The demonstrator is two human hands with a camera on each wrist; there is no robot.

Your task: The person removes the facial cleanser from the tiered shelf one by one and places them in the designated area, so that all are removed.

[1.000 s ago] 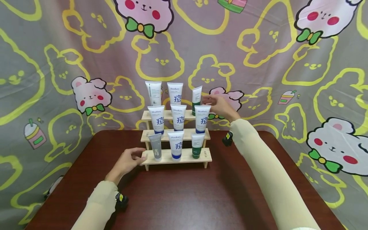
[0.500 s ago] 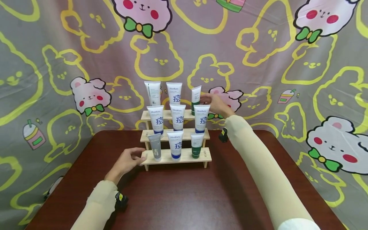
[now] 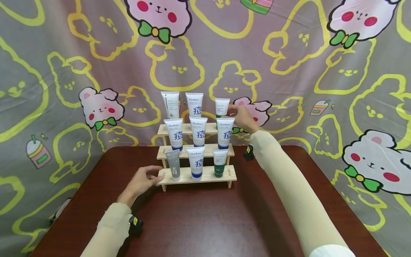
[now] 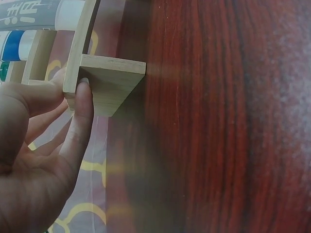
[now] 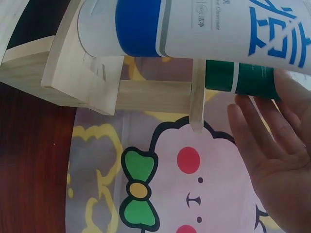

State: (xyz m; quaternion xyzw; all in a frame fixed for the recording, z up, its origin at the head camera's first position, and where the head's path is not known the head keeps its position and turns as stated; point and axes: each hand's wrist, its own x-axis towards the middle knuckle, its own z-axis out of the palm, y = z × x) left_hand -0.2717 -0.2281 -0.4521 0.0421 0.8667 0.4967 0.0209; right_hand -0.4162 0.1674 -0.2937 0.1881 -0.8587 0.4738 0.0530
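A three-tier wooden stand (image 3: 207, 174) bears white, grey and green squeeze tubes. My left hand (image 3: 141, 181) pinches the left end of its lowest board, thumb on one face and a finger on the other, as the left wrist view shows at the board (image 4: 74, 63). At the right end of the top tier, my right hand (image 3: 241, 117) holds a small white-and-green tube (image 3: 222, 105) by its right side. In the right wrist view, thumb and fingers lie about the green part (image 5: 221, 75), partly behind a blue-and-white tube (image 5: 141, 29).
Other tubes stand close by: a white tube (image 3: 196, 103) mid-top, a blue-based tube (image 3: 226, 130) in front of the right hand, and a grey tube (image 3: 173, 164) near the left. A patterned cloth (image 3: 273, 85) hangs behind the dark red table (image 3: 205, 221).
The small white-and-green tube on the top tier has turned and straightened, its front now facing forward. My right hand has shifted slightly left with it. My left hand stays on the stand.
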